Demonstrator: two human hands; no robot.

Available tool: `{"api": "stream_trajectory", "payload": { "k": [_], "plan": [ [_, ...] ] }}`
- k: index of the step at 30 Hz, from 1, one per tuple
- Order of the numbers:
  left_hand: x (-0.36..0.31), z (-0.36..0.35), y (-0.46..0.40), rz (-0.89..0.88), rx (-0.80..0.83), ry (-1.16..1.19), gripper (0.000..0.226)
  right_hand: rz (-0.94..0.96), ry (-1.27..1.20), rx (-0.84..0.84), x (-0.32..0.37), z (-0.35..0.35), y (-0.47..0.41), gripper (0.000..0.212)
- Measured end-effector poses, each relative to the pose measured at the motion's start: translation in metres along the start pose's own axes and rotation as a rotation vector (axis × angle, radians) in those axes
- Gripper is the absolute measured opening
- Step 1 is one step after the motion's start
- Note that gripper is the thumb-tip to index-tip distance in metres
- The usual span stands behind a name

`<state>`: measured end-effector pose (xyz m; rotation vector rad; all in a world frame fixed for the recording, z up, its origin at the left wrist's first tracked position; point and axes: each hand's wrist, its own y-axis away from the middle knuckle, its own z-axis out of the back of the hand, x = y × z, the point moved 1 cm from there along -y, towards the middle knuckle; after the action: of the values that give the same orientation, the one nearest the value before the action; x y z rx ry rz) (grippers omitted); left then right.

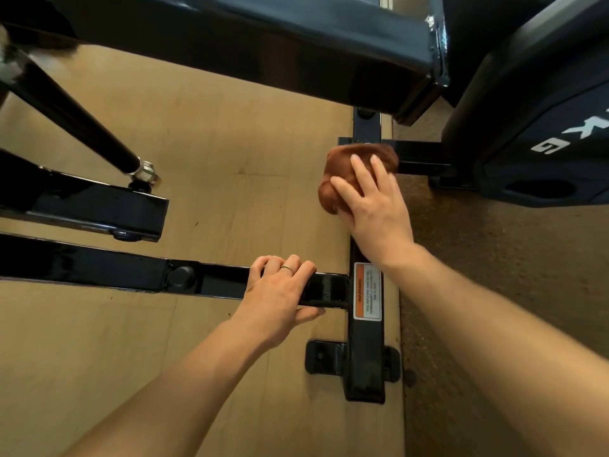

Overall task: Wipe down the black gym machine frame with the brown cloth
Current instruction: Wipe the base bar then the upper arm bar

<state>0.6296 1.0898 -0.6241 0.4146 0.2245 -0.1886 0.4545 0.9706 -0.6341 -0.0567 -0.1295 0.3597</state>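
The black gym machine frame (365, 357) lies low on the floor, a long base bar running away from me with a crossbar (99, 268) joining it from the left. My right hand (372, 206) presses the bunched brown cloth (342, 166) flat onto the base bar near a junction with a side bar. My left hand (280, 295) grips the crossbar just left of where it meets the base bar, fingers curled over the top and thumb underneath. A ring shows on one finger.
A white and orange warning label (367, 291) is stuck on the base bar. A thick black beam (263, 44) passes overhead at the top. A black weight plate (540, 127) stands at right. A slanted black rod (75, 117) with a metal nut is at left. The floor is wood, with dark carpet at right.
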Motion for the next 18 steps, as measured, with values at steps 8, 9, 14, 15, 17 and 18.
{"api": "stream_trajectory", "payload": {
  "k": [8, 9, 14, 15, 17, 18],
  "plan": [
    [-0.001, 0.002, 0.000, 0.008, 0.027, 0.010, 0.050, -0.041, 0.149, 0.055, -0.005, 0.005, -0.069, 0.041],
    [-0.001, 0.002, 0.000, 0.008, 0.026, 0.006, 0.050, -0.056, 0.137, 0.053, -0.004, 0.007, -0.070, 0.041],
    [0.000, 0.001, 0.000, 0.004, 0.019, 0.010, 0.050, -0.123, 0.108, 0.099, 0.003, 0.016, -0.071, 0.046],
    [0.000, 0.000, 0.000, 0.003, 0.016, 0.002, 0.050, -0.134, 0.111, 0.104, 0.005, 0.015, -0.066, 0.047],
    [0.000, 0.000, 0.000, -0.001, 0.009, -0.002, 0.050, -0.165, 0.108, 0.105, 0.009, 0.014, -0.053, 0.049],
    [0.000, 0.000, 0.000, -0.004, 0.007, 0.000, 0.051, -0.183, 0.102, 0.104, 0.011, 0.013, -0.045, 0.049]
  ]
}}
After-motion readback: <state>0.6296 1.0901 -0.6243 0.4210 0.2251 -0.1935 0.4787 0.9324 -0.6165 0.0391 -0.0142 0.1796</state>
